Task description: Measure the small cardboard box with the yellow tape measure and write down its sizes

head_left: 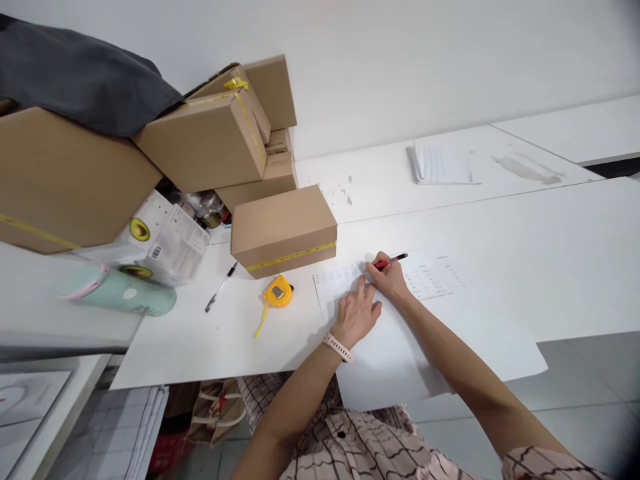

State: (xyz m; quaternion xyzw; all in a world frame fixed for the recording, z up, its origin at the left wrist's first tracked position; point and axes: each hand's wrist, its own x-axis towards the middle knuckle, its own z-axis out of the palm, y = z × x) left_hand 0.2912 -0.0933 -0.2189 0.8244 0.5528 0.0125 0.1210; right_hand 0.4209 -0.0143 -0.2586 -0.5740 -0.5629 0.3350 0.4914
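Right hand (392, 280) pinched the slim red-and-black pen (393, 261), left hand (355, 315), fingers loosely spread, lay on printed white paper (393, 353)!

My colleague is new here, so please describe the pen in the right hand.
On the white table, find the cardboard box behind the yellow tape measure. Right of that box, the right hand holds the pen over printed paper. Its red and black colours set it apart from the clear-barrelled pen lying left of the tape measure.

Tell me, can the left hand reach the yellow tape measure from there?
Probably yes: the left hand lies on the paper, the tape measure to its left, with no object standing between.
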